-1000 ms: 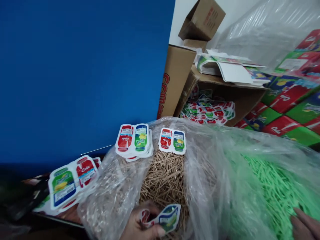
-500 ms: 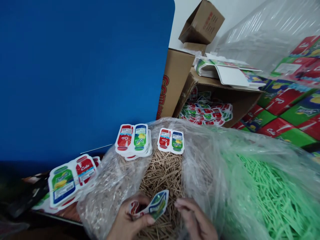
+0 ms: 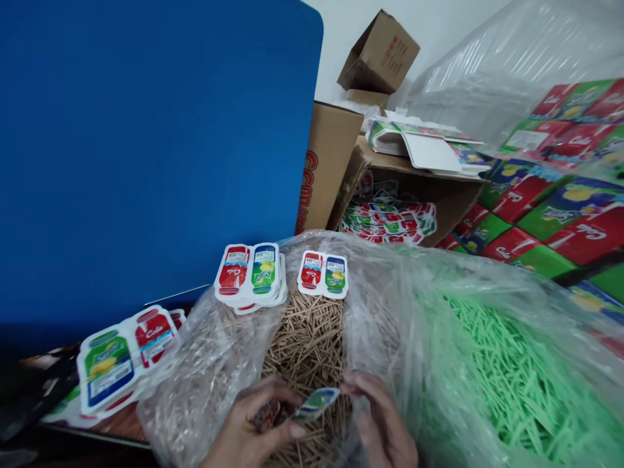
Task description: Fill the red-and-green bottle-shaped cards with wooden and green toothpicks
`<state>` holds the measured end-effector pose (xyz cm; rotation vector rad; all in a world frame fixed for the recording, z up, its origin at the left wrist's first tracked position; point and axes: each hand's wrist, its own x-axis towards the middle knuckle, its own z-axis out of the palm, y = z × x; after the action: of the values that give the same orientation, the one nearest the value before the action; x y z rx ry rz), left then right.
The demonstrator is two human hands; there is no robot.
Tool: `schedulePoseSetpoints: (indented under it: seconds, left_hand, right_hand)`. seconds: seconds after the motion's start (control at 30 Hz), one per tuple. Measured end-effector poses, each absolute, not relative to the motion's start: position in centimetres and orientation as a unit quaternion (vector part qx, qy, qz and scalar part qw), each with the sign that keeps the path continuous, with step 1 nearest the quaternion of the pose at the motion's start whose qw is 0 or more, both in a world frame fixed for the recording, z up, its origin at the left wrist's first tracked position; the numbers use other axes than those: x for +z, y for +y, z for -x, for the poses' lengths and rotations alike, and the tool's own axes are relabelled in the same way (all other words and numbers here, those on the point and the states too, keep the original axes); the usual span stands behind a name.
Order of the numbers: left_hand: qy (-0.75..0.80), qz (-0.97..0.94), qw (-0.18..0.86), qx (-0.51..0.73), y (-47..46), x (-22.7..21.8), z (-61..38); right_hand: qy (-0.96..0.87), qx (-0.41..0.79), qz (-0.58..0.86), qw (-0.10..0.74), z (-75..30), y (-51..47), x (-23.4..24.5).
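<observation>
My left hand point(image 3: 258, 419) is closed around a small Cola-and-Sprite packet point(image 3: 316, 403) shaped like two cans side by side. It is bent, its green-and-blue half pointing right and the red half mostly hidden by my fingers. My right hand point(image 3: 380, 416) has loosely bent fingers and a thumb held apart, with fingertips at the packet's right tip; whether they touch it I cannot tell. Beneath both hands lie many thin brown sticks point(image 3: 312, 325) in a clear plastic bag point(image 3: 190, 377). A single flat packet point(image 3: 322, 275) rests at the far end of the sticks.
A stack of packets point(image 3: 248, 276) lies on the bag, and larger ones point(image 3: 121, 357) sit at left. Green sticks point(image 3: 511, 370) fill another bag at right. Behind are a blue panel point(image 3: 146, 143), an open carton point(image 3: 358, 169) of packets and stacked printed boxes point(image 3: 541, 214).
The held packet has tilted flatter, showing less of its printed face. My right hand's fingertips have come closer to its right tip. The view has shifted slightly right.
</observation>
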<state>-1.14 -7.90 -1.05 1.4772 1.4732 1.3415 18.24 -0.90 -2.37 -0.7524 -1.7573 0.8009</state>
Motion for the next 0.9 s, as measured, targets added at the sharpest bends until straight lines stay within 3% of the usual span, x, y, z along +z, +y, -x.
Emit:
schedulePoseSetpoints:
  seconds: [0.13, 0.37, 0.57, 0.8, 0.9]
  left_hand:
    - [0.543, -0.609, 0.31, 0.488, -7.7, -1.2, 0.7]
    - [0.554, -0.643, 0.299, 0.437, -7.9, -1.4, 0.5]
    - [0.542, -0.683, 0.299, 0.387, -7.9, -1.6, 0.2]
    - [0.556, -0.585, 0.345, 0.479, -8.2, -2.4, 0.3]
    - [0.539, -0.549, 0.365, 0.524, -8.3, -2.5, 0.3]
  right_hand:
    - [-0.845, 0.241, 0.174, 0.444, -18.5, 0.1, 0.3]
    - [-0.887, 0.177, 0.178, 0.388, -19.1, 0.4, 1.8]
    - [-0.899, 0.253, 0.205, 0.293, -18.9, 0.1, 1.3]
    - [-0.811, 0.38, 0.281, 0.345, -20.6, -1.0, -1.6]
    - [-0.77, 0.441, 0.333, 0.32, -19.9, -1.9, -3.1]
